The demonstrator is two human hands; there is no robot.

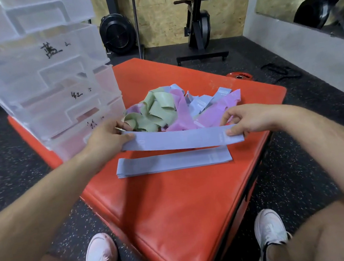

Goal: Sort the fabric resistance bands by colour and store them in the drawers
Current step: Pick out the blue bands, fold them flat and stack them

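A blue fabric band (179, 140) is stretched flat between my hands above the red padded box (177, 207). My left hand (107, 137) pinches its left end and my right hand (247, 121) pinches its right end. Just below it, a flat stack of blue bands (173, 161) lies on the box. Behind the held band sits a mixed heap of green, pink and blue bands (176, 107). A clear plastic drawer unit (45, 81) with handwritten labels stands on the box's left side, its drawers pulled partly out.
My two white shoes (101, 253) rest on the speckled black floor on either side of the box's near corner. A black exercise machine (198, 27) and a fan unit (117, 34) stand by the wooden wall. A red weight plate (239, 76) lies beyond the box.
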